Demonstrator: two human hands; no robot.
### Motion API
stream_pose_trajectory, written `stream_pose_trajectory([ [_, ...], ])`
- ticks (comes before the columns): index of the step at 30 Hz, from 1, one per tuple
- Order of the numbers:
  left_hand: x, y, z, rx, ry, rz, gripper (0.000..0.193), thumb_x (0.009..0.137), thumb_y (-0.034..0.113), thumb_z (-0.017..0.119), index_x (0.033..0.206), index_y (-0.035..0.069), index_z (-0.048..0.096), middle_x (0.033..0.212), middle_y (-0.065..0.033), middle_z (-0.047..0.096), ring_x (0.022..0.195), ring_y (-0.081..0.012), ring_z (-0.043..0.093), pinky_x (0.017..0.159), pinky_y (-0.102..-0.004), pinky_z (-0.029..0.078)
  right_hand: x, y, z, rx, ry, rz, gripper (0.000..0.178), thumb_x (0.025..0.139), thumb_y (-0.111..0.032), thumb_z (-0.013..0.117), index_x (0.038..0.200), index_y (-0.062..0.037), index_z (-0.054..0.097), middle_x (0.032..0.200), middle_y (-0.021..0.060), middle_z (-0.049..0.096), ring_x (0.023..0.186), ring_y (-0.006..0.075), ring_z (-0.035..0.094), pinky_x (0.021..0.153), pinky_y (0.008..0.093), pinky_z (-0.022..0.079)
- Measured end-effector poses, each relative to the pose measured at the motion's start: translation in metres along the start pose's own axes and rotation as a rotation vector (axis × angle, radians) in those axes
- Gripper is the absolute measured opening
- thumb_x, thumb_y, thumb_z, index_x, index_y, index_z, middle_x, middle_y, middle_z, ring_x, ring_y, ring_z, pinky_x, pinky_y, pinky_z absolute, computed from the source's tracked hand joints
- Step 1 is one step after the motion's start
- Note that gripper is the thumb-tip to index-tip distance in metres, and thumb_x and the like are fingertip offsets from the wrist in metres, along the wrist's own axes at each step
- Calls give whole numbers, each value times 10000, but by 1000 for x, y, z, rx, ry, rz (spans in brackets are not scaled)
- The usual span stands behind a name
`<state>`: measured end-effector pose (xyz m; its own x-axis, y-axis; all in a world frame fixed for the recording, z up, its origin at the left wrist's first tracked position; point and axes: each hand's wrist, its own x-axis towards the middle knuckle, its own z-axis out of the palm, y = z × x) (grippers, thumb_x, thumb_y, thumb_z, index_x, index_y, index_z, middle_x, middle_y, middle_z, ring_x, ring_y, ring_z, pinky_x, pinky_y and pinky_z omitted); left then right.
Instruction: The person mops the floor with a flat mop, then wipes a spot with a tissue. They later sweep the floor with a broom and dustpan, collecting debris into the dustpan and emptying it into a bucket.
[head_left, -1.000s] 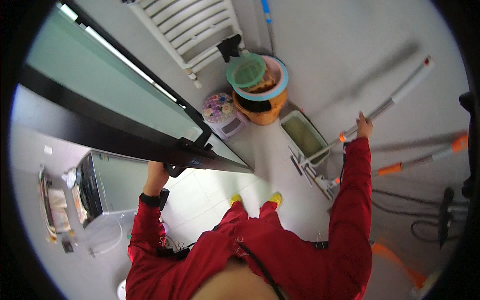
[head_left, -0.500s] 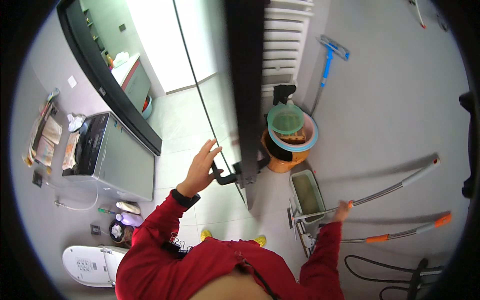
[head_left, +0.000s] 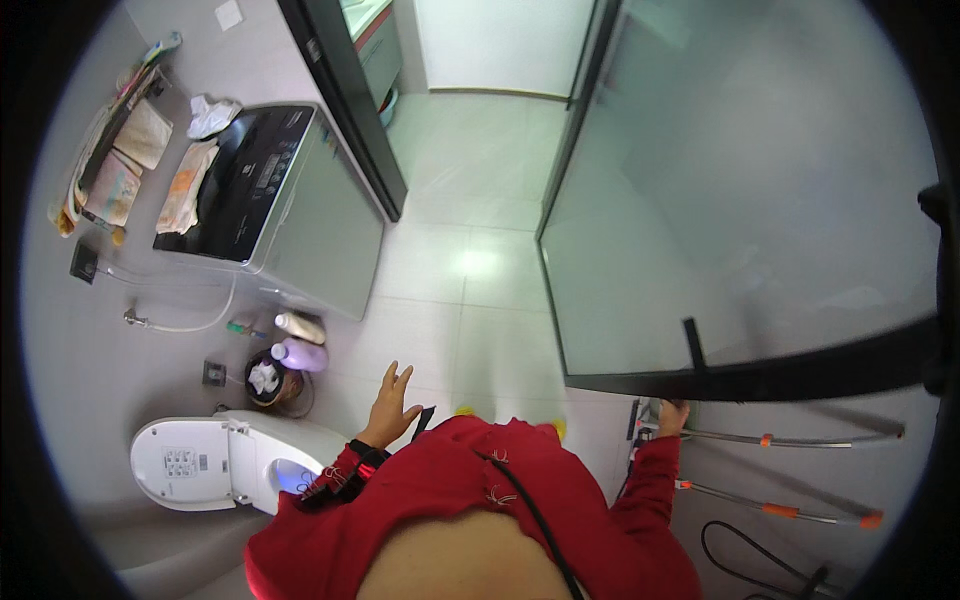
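Note:
My left hand (head_left: 388,405) is over the tiled floor with its fingers spread and nothing in them. A black strip (head_left: 424,421) shows beside its thumb. My right hand (head_left: 673,417) is at the lower dark edge of the glass door (head_left: 740,220), next to a mop's metal pole (head_left: 815,441). Its fingertips are partly hidden at the door edge, so its hold cannot be made out. The black door handle (head_left: 694,343) stands out from the glass, apart from both hands.
A washing machine (head_left: 330,220) stands at left. Below it are a purple bottle (head_left: 300,355), a waste bin (head_left: 262,385) and a toilet (head_left: 185,462) with its lid up. A second mop pole (head_left: 735,500) and a black hose (head_left: 745,530) are at lower right. A doorway opens ahead.
The glass door has swung from the middle to the right and hides the basins and towel rack. My left hand has come away from the handle and lower. The view has turned.

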<state>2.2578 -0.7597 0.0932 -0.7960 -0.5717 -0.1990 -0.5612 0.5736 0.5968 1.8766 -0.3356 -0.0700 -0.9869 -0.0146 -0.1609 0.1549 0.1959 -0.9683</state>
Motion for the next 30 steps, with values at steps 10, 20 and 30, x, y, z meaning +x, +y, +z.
stream_pose_trajectory([
  [10,163,-65,-62,-223,127,-81,624,729,124,646,1277,74,352,1341,-202,275,1216,-369,320,956,-397,356,-37,-53,71,84,548,502,205,705,-17,649,897,43,611,700,91,568,664,185,548,643,279,494],
  [20,466,-58,-183,-119,42,117,619,727,95,648,1274,68,360,1336,-192,291,1204,-376,336,970,-397,339,-139,-8,105,-294,356,671,212,771,-41,567,940,86,544,926,117,533,889,209,512,800,309,480],
  [30,761,-60,-255,-21,49,194,632,737,86,644,1298,111,353,1365,-124,275,1099,-285,484,865,-354,439,36,-7,503,-337,-295,882,281,815,-159,486,1047,-4,511,939,120,567,869,264,542,759,350,469],
])
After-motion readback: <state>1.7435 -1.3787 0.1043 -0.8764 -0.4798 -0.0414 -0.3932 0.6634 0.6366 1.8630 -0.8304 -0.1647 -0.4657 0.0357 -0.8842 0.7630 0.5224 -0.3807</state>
